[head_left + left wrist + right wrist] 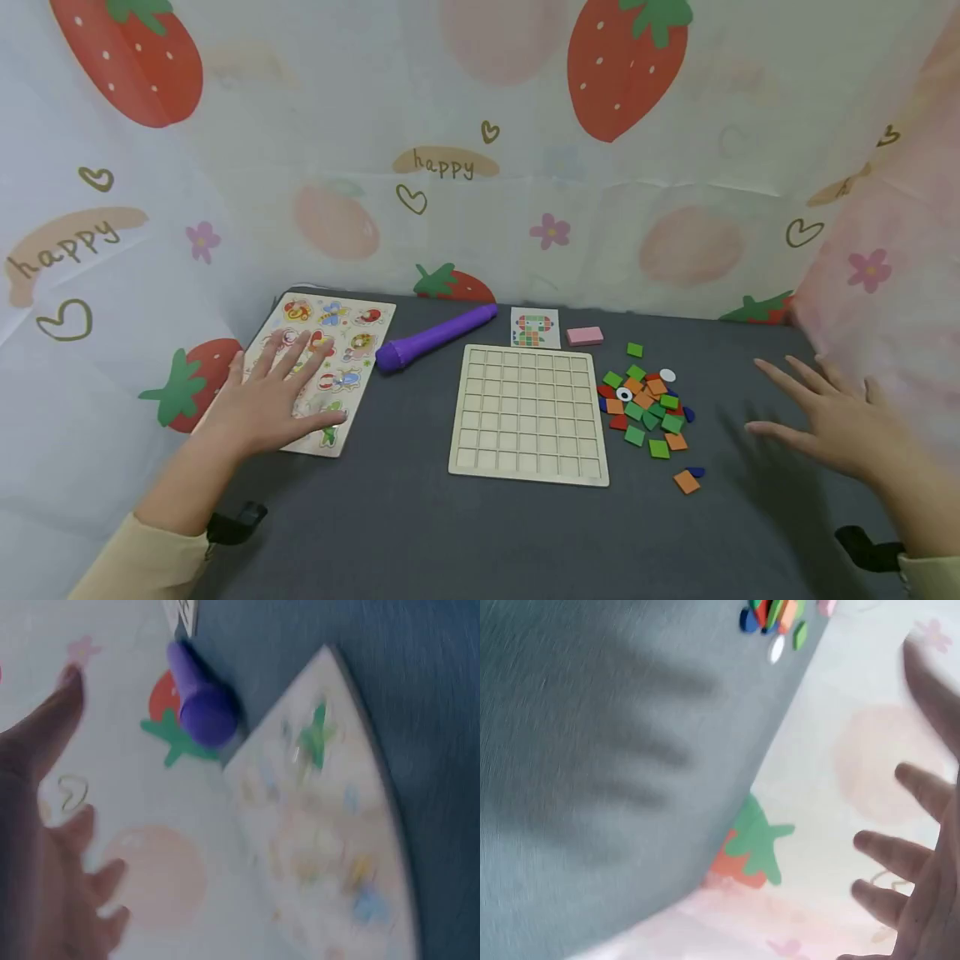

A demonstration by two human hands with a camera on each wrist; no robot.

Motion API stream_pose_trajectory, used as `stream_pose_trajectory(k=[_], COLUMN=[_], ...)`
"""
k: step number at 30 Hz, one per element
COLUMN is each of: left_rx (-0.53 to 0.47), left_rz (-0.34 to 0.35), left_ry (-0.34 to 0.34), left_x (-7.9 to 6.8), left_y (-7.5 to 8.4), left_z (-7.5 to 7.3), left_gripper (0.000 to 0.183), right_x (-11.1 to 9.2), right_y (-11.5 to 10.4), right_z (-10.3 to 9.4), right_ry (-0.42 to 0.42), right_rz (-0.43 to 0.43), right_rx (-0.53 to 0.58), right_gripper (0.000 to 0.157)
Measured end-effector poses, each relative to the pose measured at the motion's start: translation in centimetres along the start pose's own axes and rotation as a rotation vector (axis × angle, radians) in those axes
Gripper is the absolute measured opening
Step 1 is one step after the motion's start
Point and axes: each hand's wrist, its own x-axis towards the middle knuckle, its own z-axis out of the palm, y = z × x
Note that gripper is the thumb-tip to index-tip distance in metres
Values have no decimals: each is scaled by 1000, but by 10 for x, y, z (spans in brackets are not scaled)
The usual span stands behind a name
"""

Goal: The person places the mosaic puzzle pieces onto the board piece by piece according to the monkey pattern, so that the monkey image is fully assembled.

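Left hand and right hand hover, fingers spread wide, either side of a pale wooden grid board.

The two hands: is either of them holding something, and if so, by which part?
Nothing is held: the left hand is spread above the picture board, the right hand is spread to the right of the coloured tiles.

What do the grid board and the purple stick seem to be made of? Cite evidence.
The grid board: probably wood, matt, unpainted-looking, from its pale cream colour.
The purple stick: perhaps plastic, fairly smooth, from its solid colour; foam possible.
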Motion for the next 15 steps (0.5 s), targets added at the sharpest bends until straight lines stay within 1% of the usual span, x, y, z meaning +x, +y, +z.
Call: stream_pose_trajectory(k=[2, 5, 7, 9, 11, 12, 15], left_rx=[-24, -90, -172, -269, -357, -403, -505], left_rz=[52, 129, 182, 233, 279, 296, 315], left_ry=[27, 58, 73, 85, 70, 51, -33], left_x=[5, 15, 20, 27, 34, 38, 49], left_y=[7, 20, 29, 37, 46, 50, 62], left_z=[7, 20, 28, 36, 46, 50, 64], left_gripper=[96, 90, 89, 90, 92, 92, 95], right_x=[3, 7, 11, 15, 18, 19, 24], right_y=[-2, -6, -9, -14, -17, -20, -25], right_z=[3, 5, 7, 8, 12, 15, 25], right_ry=[27, 47, 36, 7, -15, -20, -11], right_rz=[-22, -31, -35, -28, -26, -28, -31], right_rx=[12, 34, 66, 121, 185, 213, 287], right_gripper=[97, 88, 81, 74, 67, 64, 55])
